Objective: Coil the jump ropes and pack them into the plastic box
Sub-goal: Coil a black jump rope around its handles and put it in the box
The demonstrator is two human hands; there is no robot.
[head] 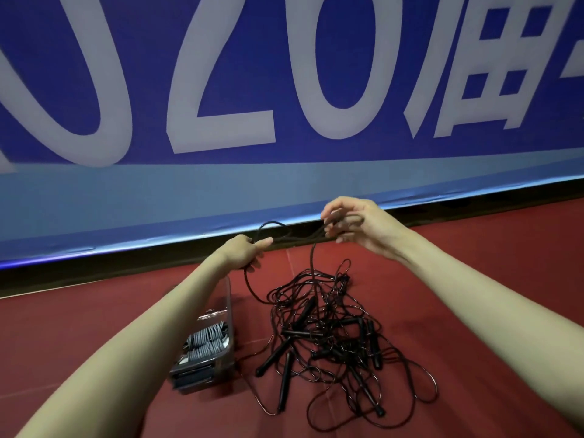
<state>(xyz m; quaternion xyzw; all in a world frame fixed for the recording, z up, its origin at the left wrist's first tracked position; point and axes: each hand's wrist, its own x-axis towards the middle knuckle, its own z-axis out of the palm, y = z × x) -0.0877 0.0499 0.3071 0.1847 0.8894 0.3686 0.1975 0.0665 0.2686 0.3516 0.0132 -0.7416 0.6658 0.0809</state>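
Both hands hold one black rope [311, 257] up above the floor [474, 279]. Left hand [245, 251] grips it in a closed fist, thumb laid along the top, with a loop rising just above the knuckles and another hanging below. Right hand [350, 224] has its fingers curled round several turns of the same rope, which stretches taut between the two hands. From there a strand drops to the pile [331, 336], a tangle of black ropes and stick handles lying on the red floor near the wall's foot. Just left of the pile, apart from it, sits the box [218, 349], partly hidden by the left forearm, with grey coils inside. Behind stands a blue banner [284, 90] with large pale characters.
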